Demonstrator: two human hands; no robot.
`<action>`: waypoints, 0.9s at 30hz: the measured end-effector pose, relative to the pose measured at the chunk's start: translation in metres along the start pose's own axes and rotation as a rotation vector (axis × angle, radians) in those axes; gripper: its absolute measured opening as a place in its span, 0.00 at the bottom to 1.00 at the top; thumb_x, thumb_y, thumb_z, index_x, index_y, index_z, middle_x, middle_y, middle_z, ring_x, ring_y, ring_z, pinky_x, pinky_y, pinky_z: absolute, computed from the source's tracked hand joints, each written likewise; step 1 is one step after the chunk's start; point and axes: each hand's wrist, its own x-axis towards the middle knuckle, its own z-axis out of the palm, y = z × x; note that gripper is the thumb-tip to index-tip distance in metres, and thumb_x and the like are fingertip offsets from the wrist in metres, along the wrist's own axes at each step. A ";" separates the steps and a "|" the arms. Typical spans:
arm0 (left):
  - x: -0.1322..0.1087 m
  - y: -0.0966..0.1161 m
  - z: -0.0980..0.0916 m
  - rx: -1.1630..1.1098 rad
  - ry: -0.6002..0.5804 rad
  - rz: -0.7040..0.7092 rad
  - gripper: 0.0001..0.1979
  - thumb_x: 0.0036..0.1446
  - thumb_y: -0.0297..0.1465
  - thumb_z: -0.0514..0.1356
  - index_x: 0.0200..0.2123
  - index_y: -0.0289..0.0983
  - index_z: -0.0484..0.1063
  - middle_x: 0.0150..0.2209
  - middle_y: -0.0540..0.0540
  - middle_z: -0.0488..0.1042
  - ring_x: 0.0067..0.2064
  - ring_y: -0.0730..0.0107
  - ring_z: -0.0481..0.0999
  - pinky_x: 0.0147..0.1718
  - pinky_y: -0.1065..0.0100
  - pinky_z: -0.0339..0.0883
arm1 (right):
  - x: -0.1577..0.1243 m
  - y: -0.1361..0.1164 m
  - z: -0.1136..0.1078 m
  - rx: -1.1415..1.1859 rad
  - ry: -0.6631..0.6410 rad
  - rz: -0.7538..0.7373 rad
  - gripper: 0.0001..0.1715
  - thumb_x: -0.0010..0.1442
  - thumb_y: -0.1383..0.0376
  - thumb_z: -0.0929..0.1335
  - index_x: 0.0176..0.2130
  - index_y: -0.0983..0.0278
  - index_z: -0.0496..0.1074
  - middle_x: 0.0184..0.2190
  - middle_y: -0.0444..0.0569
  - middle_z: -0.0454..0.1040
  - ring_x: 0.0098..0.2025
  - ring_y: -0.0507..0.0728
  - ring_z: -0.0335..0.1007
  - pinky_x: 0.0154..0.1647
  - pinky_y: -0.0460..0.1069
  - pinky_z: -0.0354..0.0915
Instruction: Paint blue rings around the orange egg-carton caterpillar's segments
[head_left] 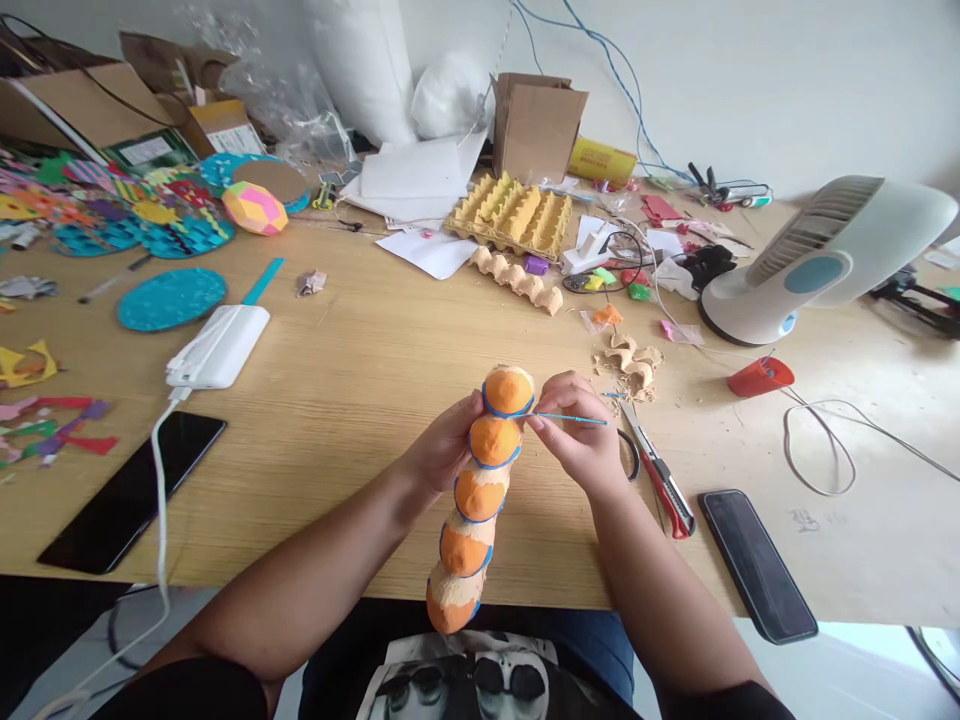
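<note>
A strip of egg carton cups [478, 497] points away from me over the near table edge, its bumps covered in orange and several edged in blue. My left hand [448, 447] grips its far end from the left side, the thumb near the top cup. On the other side, my right hand [576, 432] pinches a thin blue strand [576, 418] between thumb and fingers. One end of that strand meets the strip just below the farthest orange bump; the other sticks out to the right. What the strand is made of I cannot make out.
Right of my hands lie a red utility knife [670, 492], partly hidden scissors [630, 455], carton scraps [631, 362] and a phone [757, 563]. A white fan [795, 265] stands farther back. Leftward are a power bank [221, 347] and a black phone [142, 495]. An egg tray [517, 215] sits behind.
</note>
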 end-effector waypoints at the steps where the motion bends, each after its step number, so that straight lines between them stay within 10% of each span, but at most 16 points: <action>1: 0.000 0.000 0.000 -0.006 -0.004 -0.008 0.18 0.55 0.51 0.67 0.35 0.43 0.82 0.30 0.44 0.79 0.32 0.57 0.76 0.31 0.61 0.64 | 0.000 0.001 0.000 0.006 0.005 0.015 0.06 0.63 0.63 0.74 0.35 0.58 0.74 0.33 0.47 0.74 0.38 0.58 0.71 0.41 0.55 0.69; 27: 0.003 -0.008 -0.004 -0.031 -0.081 0.007 0.16 0.55 0.50 0.67 0.38 0.45 0.82 0.32 0.45 0.78 0.34 0.57 0.76 0.33 0.61 0.65 | 0.001 0.007 0.000 0.264 0.000 0.174 0.13 0.61 0.57 0.76 0.33 0.59 0.71 0.34 0.46 0.68 0.38 0.56 0.67 0.40 0.53 0.67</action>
